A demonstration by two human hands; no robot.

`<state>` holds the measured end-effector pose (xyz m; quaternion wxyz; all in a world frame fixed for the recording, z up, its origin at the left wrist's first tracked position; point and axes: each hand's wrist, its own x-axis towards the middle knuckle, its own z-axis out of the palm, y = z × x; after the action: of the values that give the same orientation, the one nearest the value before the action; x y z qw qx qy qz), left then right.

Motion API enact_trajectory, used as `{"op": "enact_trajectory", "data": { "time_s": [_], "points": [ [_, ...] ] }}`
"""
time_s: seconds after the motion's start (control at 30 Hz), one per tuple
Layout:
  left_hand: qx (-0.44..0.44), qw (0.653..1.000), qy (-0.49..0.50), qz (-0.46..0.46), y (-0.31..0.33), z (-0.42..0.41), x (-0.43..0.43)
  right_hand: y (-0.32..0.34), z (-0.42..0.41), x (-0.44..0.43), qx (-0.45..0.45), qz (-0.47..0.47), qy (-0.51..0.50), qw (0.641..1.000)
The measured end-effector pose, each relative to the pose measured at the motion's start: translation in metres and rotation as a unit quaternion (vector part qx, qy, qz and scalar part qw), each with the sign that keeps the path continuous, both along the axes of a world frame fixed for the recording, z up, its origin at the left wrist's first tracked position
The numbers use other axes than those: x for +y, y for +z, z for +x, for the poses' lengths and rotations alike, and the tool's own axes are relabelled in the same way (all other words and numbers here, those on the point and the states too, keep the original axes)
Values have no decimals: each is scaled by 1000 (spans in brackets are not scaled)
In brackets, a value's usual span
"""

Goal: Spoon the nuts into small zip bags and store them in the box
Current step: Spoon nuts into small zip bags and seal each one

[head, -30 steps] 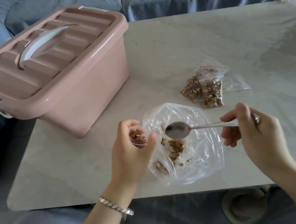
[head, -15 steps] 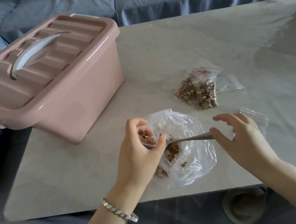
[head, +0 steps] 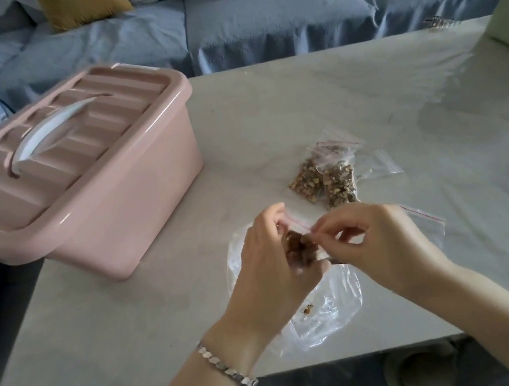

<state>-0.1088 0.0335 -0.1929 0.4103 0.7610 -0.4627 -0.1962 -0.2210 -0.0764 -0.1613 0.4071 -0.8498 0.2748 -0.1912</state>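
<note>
We looked down at a pale marble-patterned tabletop (head: 269, 119) with a blue-grey sofa (head: 256, 21) behind it. Our left hand (head: 272, 265) was closed around a small clear zip bag with a red seal line (head: 298, 242), partly filled with brown nut pieces. Our right hand (head: 379, 241) met it from the right, its thumb and forefinger pinched on the bag's top edge, so both hands were together on the same bag, held just above the tabletop. A silver bracelet (head: 227, 366) circled our left wrist.

Beneath our hands lay a large crumpled clear plastic bag (head: 327, 312), nearly flat, with a few nut crumbs (head: 307, 309) left in it. Beyond our hands, two filled small zip bags of nuts (head: 326, 180) lay side by side, touching, with an empty clear zip bag (head: 379, 166) just to their right. Another empty zip bag with a red line (head: 428, 218) showed past our right hand.

On the left of the tabletop stood a pink plastic storage box (head: 120, 217) with a ribbed lid on and a white handle (head: 51, 132) on top, well apart from the bags.
</note>
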Motion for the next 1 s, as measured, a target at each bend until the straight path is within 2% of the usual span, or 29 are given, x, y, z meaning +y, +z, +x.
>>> {"op": "enact_trajectory", "data": {
  "time_s": [0.1, 0.23, 0.33, 0.47, 0.67, 0.73, 0.8, 0.87, 1.0],
  "points": [
    [-44, 998, 35, 0, -1, 9, 11, 5, -7, -28, -29, -26, -61, 997],
    [-30, 987, 144, 64, -17, 23, 25, -5, 6, -74, -27, -58, -125, 990],
    [-20, 977, 157, 140, -29, 27, 29, -27, 27, -95, 25, -73, -91, 993],
    [23, 973, 163, 161, -36, 25, 29, -50, 39, -114, 91, -140, -68, 984],
    [83, 969, 164, 164, -41, 28, 30, -47, 6, -117, 50, -173, -150, 972],
    [97, 968, 165, 163, -41, 27, 27, -55, -19, -120, 140, -163, -170, 962],
    [105, 967, 170, 155, -41, 24, 22, -66, -44, -128, 292, -113, -182, 932],
    [113, 965, 186, 146, -44, 24, 16, -75, -60, -133, 382, -62, -183, 904],
    [141, 955, 224, 136, -48, 23, 5, -80, -65, -139, 357, 23, -194, 914]
  ]
}}
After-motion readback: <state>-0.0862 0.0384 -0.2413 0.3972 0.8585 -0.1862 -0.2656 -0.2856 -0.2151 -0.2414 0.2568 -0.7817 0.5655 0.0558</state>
